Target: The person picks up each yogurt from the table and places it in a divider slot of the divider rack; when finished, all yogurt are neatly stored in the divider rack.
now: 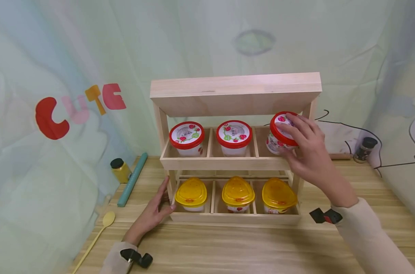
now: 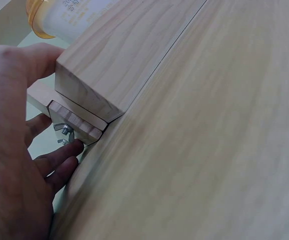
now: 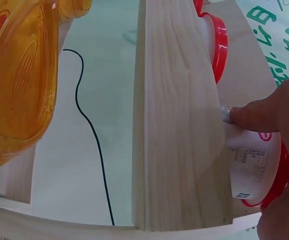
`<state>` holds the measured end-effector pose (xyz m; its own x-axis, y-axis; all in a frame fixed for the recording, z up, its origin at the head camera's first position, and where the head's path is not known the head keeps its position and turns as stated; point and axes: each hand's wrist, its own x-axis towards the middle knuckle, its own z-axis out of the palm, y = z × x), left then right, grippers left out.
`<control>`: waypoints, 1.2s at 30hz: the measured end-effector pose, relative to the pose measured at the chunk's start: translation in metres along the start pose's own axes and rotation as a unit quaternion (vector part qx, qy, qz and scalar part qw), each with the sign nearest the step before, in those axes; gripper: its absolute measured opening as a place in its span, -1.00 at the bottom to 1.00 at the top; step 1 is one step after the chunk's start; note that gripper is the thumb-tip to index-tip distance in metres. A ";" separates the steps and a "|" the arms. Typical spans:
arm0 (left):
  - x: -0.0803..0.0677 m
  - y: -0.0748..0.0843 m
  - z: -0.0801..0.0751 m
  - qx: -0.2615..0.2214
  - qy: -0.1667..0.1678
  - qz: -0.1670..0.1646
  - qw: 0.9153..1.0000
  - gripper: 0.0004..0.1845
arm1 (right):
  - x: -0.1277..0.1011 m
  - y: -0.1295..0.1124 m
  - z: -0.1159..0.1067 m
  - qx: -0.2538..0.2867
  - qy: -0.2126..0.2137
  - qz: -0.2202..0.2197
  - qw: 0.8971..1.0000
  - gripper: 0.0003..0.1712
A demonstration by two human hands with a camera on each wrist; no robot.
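Note:
A two-tier wooden rack stands on the table. My right hand grips a white tub with a red strawberry-print lid, tilted in the upper tier's right compartment. In the right wrist view the thumb presses the tub's side, just behind the front board. Two matching red-lidded tubs, a left one and a middle one, sit upright beside it. At the rack's lower left corner, my left hand holds the end, thumb at the front board, fingers behind near wing nuts.
Yellow-lidded cups fill the three lower compartments. Left of the rack lie a teal rod, a black-capped yellow jar and a long yellow spoon. A dark-capped bottle stands at the back right, near the printed curtain.

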<state>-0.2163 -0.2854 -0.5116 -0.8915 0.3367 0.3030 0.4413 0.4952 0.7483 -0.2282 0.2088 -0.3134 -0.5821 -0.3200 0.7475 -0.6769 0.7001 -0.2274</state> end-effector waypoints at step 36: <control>-0.001 0.004 -0.001 0.025 -0.004 0.000 1.000 0.08 | -0.010 0.009 -0.012 0.002 -0.075 0.031 0.997 -0.07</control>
